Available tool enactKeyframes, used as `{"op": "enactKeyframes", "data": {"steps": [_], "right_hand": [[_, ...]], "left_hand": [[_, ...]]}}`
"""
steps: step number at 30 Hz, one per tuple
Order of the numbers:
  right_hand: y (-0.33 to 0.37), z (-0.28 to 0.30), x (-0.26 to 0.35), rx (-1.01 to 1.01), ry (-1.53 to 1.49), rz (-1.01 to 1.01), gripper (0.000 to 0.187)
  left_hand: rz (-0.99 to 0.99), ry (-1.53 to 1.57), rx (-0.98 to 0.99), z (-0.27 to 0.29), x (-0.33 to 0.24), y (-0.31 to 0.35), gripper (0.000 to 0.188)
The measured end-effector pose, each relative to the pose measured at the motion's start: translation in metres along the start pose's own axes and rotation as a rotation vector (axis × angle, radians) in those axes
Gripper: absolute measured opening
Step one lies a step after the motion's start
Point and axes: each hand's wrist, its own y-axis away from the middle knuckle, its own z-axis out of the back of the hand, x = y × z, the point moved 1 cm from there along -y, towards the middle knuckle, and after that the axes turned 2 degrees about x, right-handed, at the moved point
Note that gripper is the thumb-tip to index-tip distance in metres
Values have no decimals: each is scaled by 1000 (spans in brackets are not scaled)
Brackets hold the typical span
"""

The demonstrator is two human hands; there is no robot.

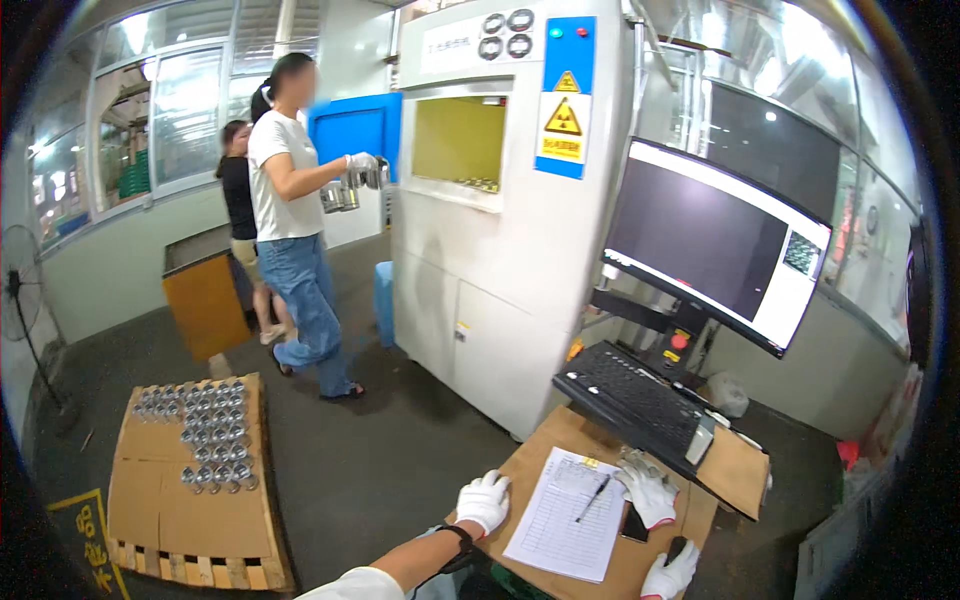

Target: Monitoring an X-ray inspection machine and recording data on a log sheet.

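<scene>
My left hand (484, 502), in a white knit glove, rests palm down on the left edge of a brown desk (522, 465), fingers stretched out and nothing in them. At the desk's lower right, my gloved right hand (668, 574) is closed around a small black object (679, 547), mostly covered. Between the hands lies a printed form (545, 525) on white sheets, with a black pen (593, 499) across it. A pair of loose white gloves (648, 490) lies right of the paper, partly over a dark, phone-like flat thing (634, 526).
A monitor (700, 230) and black keyboard (635, 395) stand beyond the desk. A big white cabinet machine (480, 260) has its blue door open. Beside it a person (290, 190) carries metal cylinders (345, 190); another person stands behind. Several metal parts (215, 430) cover part of a pallet (190, 520).
</scene>
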Motion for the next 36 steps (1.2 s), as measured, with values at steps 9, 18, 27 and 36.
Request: {"op": "enactKeyframes", "data": {"steps": [9,18,27,36], "right_hand": [[-1,-52,-32,48,7,-116,79],[1,-42,-25,23,-8,-130,76],[1,-41,-22,42,-3,-144,76],[3,-44,-28,10,-24,-100,78]], "left_hand": [[1,-6,5,0,2,2,29],[4,-32,54,-2,2,-1,34],[7,-26,86,-2,4,-2,33],[-5,-29,40,-5,5,1,32]]}}
